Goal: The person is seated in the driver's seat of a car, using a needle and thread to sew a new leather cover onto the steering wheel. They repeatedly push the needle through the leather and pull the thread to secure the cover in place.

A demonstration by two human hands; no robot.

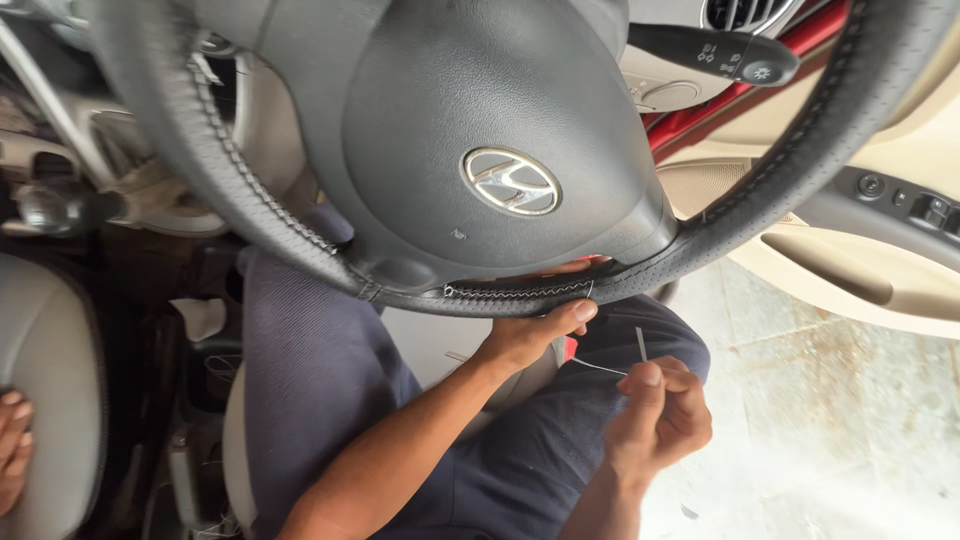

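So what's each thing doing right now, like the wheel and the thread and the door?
Steering wheel cover: on the rim, partly stitched.
Thread: pulled tight from the wheel to the right hand.
Left hand: gripping the wheel's bottom edge.
Right hand: pinching the thread.
Car door: open.
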